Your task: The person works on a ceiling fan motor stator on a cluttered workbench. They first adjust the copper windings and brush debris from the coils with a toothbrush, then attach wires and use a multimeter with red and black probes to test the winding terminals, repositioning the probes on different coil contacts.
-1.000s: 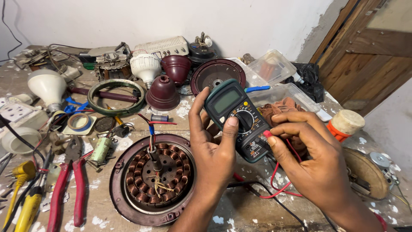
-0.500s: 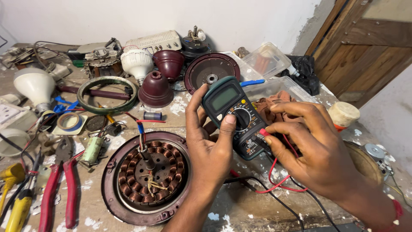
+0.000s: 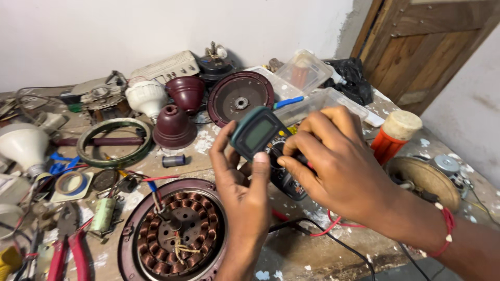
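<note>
My left hand [image 3: 240, 188] grips a teal-edged digital multimeter [image 3: 260, 136] from below, thumb on its face beside the screen. My right hand [image 3: 333, 164] lies over the meter's lower half, fingers pinched at its round dial, hiding it. Red and black test leads [image 3: 323, 229] trail from under the meter across the bench. Just left of my left wrist lies an open fan motor [image 3: 174, 234] with copper windings in a maroon housing.
Maroon fan covers [image 3: 174, 127], a maroon round plate [image 3: 240, 99], a green ring [image 3: 112, 143], white bulb housings [image 3: 148, 96] and red-handled pliers [image 3: 70, 250] crowd the left. Clear plastic boxes [image 3: 307, 70] stand at the back. An orange can [image 3: 393, 138] and a wooden door [image 3: 432, 47] are at the right.
The view has moved closer and shifted. My right hand slid up over the meter's dial, covering more of it. My left hand keeps its hold.
</note>
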`<state>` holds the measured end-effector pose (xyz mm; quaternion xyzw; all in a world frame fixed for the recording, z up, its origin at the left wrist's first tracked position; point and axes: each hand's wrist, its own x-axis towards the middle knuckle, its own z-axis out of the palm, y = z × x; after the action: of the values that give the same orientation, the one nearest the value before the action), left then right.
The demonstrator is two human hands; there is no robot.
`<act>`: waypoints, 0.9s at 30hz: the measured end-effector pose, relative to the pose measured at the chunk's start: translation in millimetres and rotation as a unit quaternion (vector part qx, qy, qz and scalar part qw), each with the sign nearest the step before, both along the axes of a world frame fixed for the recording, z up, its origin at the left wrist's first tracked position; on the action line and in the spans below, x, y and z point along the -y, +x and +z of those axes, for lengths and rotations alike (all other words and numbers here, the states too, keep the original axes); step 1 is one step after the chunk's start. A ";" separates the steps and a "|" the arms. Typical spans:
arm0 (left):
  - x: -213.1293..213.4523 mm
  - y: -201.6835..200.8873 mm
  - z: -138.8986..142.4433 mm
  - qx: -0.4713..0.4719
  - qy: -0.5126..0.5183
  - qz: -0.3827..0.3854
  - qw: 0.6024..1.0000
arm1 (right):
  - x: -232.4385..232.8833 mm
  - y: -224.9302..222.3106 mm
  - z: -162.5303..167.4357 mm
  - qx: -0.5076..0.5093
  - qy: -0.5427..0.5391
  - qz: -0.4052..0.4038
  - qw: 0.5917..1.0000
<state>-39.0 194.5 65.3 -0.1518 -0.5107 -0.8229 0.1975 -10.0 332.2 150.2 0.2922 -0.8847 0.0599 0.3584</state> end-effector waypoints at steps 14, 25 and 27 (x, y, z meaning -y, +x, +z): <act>-1.9 -1.4 -3.8 0.027 0.118 -0.018 0.993 | 0.5 -11.2 11.0 0.010 0.134 0.018 0.991; -1.0 -6.4 -0.9 0.081 0.165 -0.030 0.983 | 4.5 -40.6 4.6 0.037 0.182 0.040 0.982; -1.2 -6.6 -1.7 0.083 0.153 -0.021 0.985 | 5.6 -41.6 2.9 0.026 0.178 0.039 0.983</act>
<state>-45.6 195.8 63.6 -0.0619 -0.3902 -0.9050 0.1579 -51.6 326.6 153.1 0.3838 -0.8782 -0.0774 0.2748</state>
